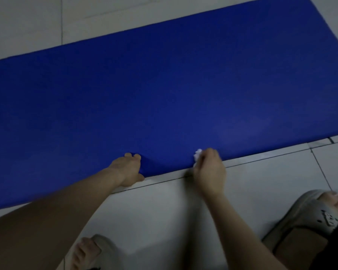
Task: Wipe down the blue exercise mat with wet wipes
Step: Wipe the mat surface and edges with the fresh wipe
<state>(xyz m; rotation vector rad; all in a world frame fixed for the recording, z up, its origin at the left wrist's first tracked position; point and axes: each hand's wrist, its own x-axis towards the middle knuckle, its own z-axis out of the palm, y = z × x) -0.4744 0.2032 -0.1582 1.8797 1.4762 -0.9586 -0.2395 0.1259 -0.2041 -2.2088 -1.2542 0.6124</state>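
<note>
The blue exercise mat [164,90] lies flat on the tiled floor and fills most of the view, running from lower left to upper right. My left hand [128,169] grips the mat's near edge, with the fingers on top and the thumb at the edge, and the mat buckles slightly there. To its right, my right hand [209,170] holds a crumpled white wet wipe [197,155] against the same near edge. Most of the wipe is hidden under the fingers.
Pale floor tiles [164,207] with dark grout lines surround the mat. My two feet in grey slippers stand on the tiles close to me, one at the bottom left [94,252] and one at the bottom right [316,215].
</note>
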